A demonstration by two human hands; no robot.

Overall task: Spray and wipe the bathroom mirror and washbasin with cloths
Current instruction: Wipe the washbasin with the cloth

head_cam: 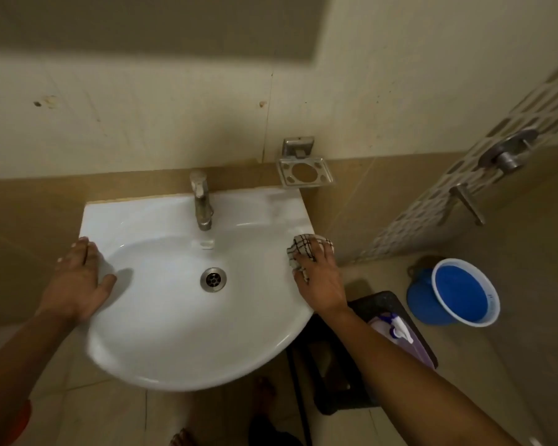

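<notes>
washbasin (161, 333): white, bowl looks bare
right hand (319, 281): fingers pinching checked cloth (303, 247) onto right rim
left hand (78, 278): flat, fingers spread on left rim

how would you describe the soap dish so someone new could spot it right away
Start at the white washbasin fixed to the tiled wall, and find the steel tap at its back edge. Just right of the tap, above the basin's back right corner, the soap dish is mounted on the wall. It is a steel tray, empty, with cut-out holes in its base.
</notes>
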